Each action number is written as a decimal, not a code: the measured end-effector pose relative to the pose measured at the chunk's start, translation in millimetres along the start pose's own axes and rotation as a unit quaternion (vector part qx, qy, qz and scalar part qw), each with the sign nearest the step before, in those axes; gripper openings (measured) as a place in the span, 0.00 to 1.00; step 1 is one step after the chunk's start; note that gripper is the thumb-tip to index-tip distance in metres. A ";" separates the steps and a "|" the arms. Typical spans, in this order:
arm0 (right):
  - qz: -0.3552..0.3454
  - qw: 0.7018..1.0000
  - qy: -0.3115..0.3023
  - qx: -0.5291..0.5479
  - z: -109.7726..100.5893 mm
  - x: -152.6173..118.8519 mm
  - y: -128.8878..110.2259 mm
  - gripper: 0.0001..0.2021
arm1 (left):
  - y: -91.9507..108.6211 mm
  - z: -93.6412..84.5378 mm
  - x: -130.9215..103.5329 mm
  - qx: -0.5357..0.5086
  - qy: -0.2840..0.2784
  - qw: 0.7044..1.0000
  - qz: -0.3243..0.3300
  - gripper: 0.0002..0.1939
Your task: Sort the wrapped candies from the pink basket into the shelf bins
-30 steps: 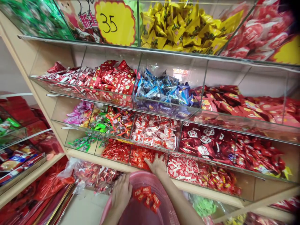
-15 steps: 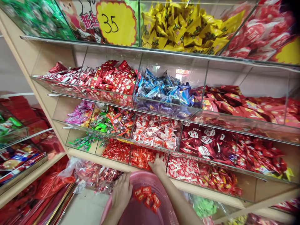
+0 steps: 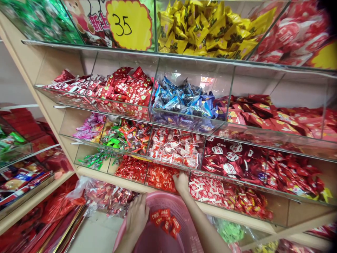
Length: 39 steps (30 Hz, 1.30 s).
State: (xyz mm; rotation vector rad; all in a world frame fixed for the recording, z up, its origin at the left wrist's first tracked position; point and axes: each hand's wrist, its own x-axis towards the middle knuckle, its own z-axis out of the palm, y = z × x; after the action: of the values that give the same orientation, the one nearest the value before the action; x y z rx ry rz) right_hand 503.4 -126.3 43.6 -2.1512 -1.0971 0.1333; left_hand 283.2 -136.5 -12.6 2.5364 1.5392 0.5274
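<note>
A pink plastic basket [image 3: 193, 225] stands at the bottom centre, with several red-wrapped candies [image 3: 167, 222] inside. On the basket's left rim rests my left hand [image 3: 137, 213], its fingers wrapped over the edge. My right hand [image 3: 181, 182] reaches past the basket into the lowest shelf row, at the right side of a bin of red candies [image 3: 161, 178]. Its fingertips are partly hidden behind the shelf edge and among the candies, so what they hold, if anything, cannot be made out.
Clear-fronted shelves [image 3: 192, 62] hold yellow packets [image 3: 205, 31], blue packets [image 3: 179, 95] and red-and-white candies [image 3: 206, 188]. A wooden ledge [image 3: 123, 183] runs below the lowest bins. Plastic bags of candy [image 3: 105, 195] lie under it, and another shelf stands at the left.
My right hand has moved a little to the right and slightly up within the bin. My left hand stays on the basket rim.
</note>
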 end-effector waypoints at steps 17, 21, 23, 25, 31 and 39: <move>0.230 0.818 -0.273 0.452 -17.0 -112.9 32.2 0.17 | 3.5 -5.8 0.7 0.000 -0.012 1.000 0.004 0.21; 0.186 0.917 -0.213 0.282 11.3 -123.4 65.9 0.05 | 2.9 -6.0 0.8 -0.004 -0.011 1.000 0.004 0.21; 0.131 0.953 -0.181 0.203 23.1 -122.4 75.6 0.02 | 3.3 -6.5 0.9 -0.002 -0.012 1.000 0.003 0.21; 0.101 0.969 -0.174 0.145 32.4 -120.8 81.2 0.06 | 4.0 -7.1 0.9 0.000 -0.010 1.000 0.004 0.21; 0.077 0.982 -0.162 0.056 45.5 -122.3 89.4 0.07 | 4.6 -7.6 0.4 0.005 -0.007 1.000 0.006 0.21; 0.062 0.991 -0.112 0.046 22.5 -120.4 90.9 0.12 | 3.6 -6.2 0.8 0.009 -0.007 1.000 0.010 0.20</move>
State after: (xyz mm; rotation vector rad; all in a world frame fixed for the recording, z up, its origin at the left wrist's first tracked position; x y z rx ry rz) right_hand 479.2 -238.8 -56.5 -2.1588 -1.0572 0.4836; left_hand 284.3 -138.0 -5.6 2.5654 1.5233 0.4985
